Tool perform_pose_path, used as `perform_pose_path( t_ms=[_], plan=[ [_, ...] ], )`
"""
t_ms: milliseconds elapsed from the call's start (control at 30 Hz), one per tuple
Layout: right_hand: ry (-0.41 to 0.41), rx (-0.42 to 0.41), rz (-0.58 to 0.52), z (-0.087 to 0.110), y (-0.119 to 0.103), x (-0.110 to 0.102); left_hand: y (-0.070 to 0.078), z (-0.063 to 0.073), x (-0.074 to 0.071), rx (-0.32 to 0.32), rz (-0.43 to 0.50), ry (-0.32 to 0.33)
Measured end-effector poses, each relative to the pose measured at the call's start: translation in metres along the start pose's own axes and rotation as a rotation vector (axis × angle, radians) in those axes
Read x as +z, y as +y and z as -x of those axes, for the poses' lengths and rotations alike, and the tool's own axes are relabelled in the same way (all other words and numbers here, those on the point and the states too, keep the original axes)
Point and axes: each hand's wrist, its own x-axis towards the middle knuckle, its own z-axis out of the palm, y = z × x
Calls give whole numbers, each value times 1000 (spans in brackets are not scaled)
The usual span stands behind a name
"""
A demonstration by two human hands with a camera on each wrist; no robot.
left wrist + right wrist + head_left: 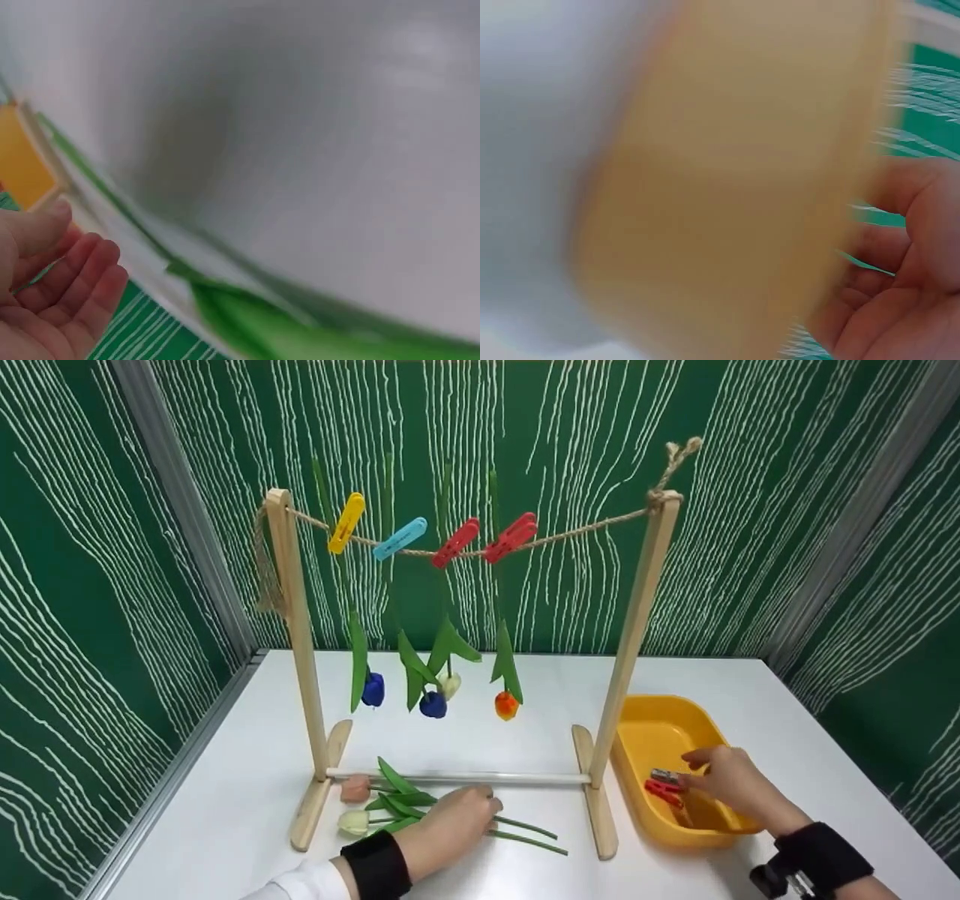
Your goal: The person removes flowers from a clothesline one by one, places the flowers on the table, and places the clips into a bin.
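My left hand (pixel 457 819) is over the stems of a peach tulip (pixel 355 789) and a white tulip (pixel 352 823), which lie on the table with their blooms to the left. In the left wrist view its fingers (pixel 79 281) are loosely bent with nothing between them, and a green stem (pixel 105 191) runs past. Inside the yellow basin (pixel 637 814), my right hand (pixel 731 780) reaches with thumb and forefinger parted, right at a red clothespin (pixel 664 793) and a grey one (pixel 664 775). The basin's wall (pixel 735 187) hides part of the right fingertips.
A wooden frame (pixel 634 637) carries a rope (pixel 592 526). Yellow (pixel 346 523), blue (pixel 400 538) and red clothespins (pixel 456 542) hold tulips upside down on it: two blue (pixel 433 704), one white (pixel 450 684), one orange (pixel 506 705). A crossbar (pixel 525 778) joins the posts low down.
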Motion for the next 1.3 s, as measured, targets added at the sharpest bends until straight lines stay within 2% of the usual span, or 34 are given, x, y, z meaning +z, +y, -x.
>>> perform_pose_path(
  t_ms=[67, 133, 333, 433, 533, 600, 667, 767, 867, 933, 1067, 1200, 1300],
  plan=[
    [36, -49, 1, 3, -14, -10, 1, -2, -15, -16, 62, 57],
    [63, -96, 1, 6, -29, -22, 3, -5, -32, -13, 118, 152],
    [132, -256, 13, 21, -83, -64, 3, -12, -88, 80, 232, 530],
    [193, -351, 23, 29, -112, -88, 0, -17, -114, 100, 264, 699],
    [263, -469, 42, 34, -141, -110, -4, -22, -139, 73, 303, 817],
    [302, -547, 63, 36, -161, -122, -6, -25, -152, 39, 352, 867],
    [332, -630, 75, 38, -182, -133, -8, -29, -163, -20, 418, 882],
    [354, -734, 83, 39, -212, -144, -9, -37, -176, -138, 538, 843],
    [343, -797, 58, 38, -239, -154, -9, -47, -185, -239, 642, 784],
    [328, -814, 37, 36, -255, -159, -9, -54, -189, -269, 697, 765],
    [352, -812, 36, 25, -281, -171, -10, -65, -193, -281, 785, 768],
    [385, -733, 58, 13, -300, -182, -10, -74, -193, -243, 860, 799],
    [379, -650, 48, 6, -310, -187, -11, -78, -191, -216, 907, 812]
  ],
)
